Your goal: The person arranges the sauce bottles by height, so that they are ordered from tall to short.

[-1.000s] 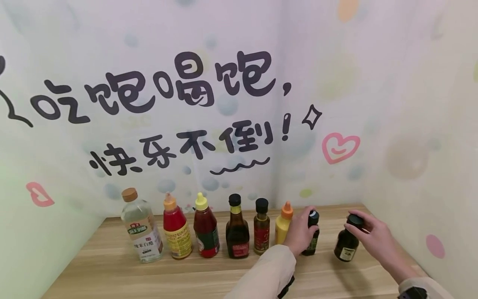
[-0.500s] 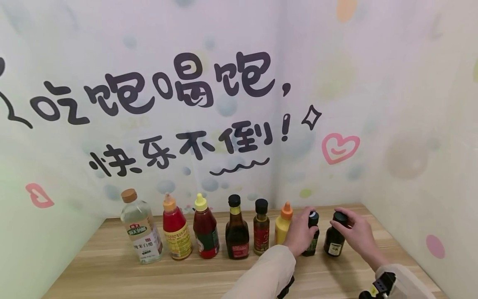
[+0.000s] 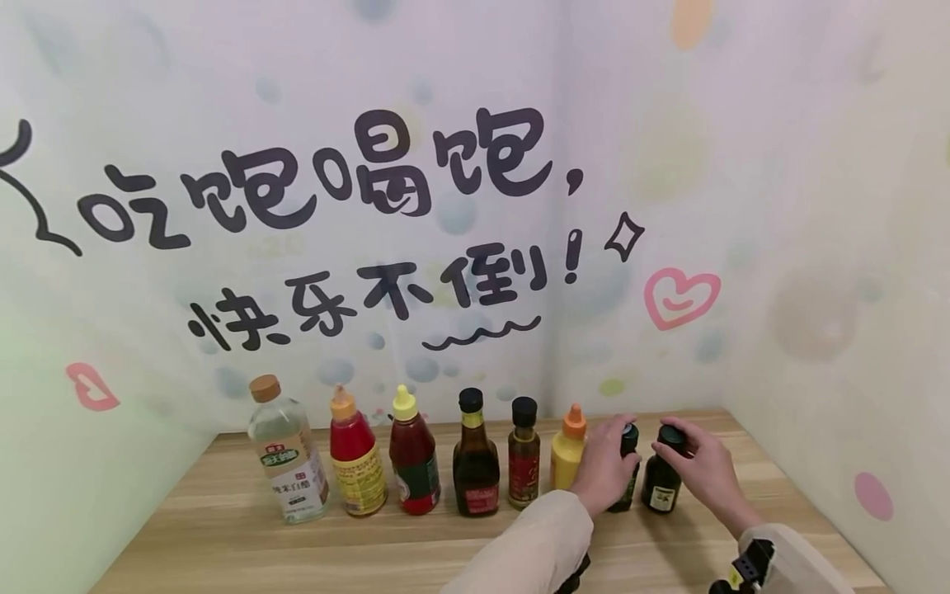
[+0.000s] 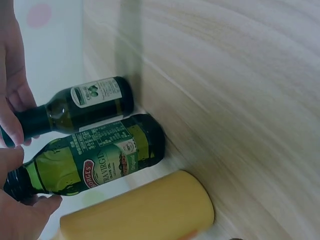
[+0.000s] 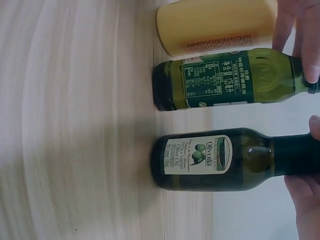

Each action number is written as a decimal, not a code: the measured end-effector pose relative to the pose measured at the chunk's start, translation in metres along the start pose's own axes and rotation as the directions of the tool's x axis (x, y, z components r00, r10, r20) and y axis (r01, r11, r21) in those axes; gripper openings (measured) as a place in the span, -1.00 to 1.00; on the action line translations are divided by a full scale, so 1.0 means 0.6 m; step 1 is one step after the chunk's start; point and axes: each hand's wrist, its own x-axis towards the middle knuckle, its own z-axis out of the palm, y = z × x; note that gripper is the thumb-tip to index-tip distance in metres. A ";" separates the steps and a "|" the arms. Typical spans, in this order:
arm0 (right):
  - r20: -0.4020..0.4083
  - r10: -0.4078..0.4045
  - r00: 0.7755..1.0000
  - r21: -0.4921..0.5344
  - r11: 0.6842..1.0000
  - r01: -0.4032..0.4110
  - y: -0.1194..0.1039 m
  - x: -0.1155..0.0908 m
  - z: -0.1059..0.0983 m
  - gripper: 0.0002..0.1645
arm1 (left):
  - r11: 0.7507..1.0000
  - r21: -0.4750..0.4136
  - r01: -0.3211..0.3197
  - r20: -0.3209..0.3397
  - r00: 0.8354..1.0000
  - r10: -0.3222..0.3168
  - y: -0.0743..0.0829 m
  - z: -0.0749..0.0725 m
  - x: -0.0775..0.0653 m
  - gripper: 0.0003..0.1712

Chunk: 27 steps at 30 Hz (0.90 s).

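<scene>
My left hand (image 3: 607, 466) grips the cap and neck of a green olive oil bottle (image 4: 100, 160), which stands upright on the wooden table, partly hidden behind that hand in the head view. Just right of it, my right hand (image 3: 708, 470) holds a darker olive oil bottle (image 5: 200, 162) by its dark cap and neck, thumb on one side and fingers on the other. This darker bottle (image 3: 660, 484) is upright, its base at the tabletop. In the right wrist view a narrow gap separates the two bottles. A yellow squeeze bottle (image 3: 566, 460) stands left of the green one.
Leftward in the same row are a dark sauce bottle with a red label (image 3: 524, 462), a black-capped sauce bottle (image 3: 476, 466), two red squeeze bottles (image 3: 359, 462) and a clear vinegar bottle (image 3: 288, 466). A printed backdrop (image 3: 475, 49) rises behind the table (image 3: 356, 553).
My right hand has brought the darker olive oil bottle leftward, close beside the green one, and it went from tilted to upright. The left hand has kept its grip in place.
</scene>
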 end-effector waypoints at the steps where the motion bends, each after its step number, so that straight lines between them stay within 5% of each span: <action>1: 0.000 -0.002 1.000 -0.003 1.000 0.002 0.000 0.000 0.001 -0.51 | 1.000 0.001 -0.007 -0.006 1.000 0.007 0.000 0.001 -0.001 -0.48; 15: 0.088 0.004 0.996 0.014 1.000 -0.006 -0.002 0.009 -0.002 -0.48 | 0.987 0.029 -0.155 -0.083 0.984 0.157 -0.002 -0.024 -0.020 -0.50; 22: 0.139 -0.016 0.990 -0.046 0.999 0.022 -0.007 0.005 -0.018 -0.38 | 0.939 0.087 -0.332 -0.059 0.939 0.338 0.001 -0.054 -0.042 -0.47; 27: 0.151 -0.032 0.988 -0.091 0.995 0.046 -0.017 0.001 -0.037 -0.32 | 0.915 0.079 -0.397 -0.006 0.917 0.398 -0.005 -0.076 -0.058 -0.46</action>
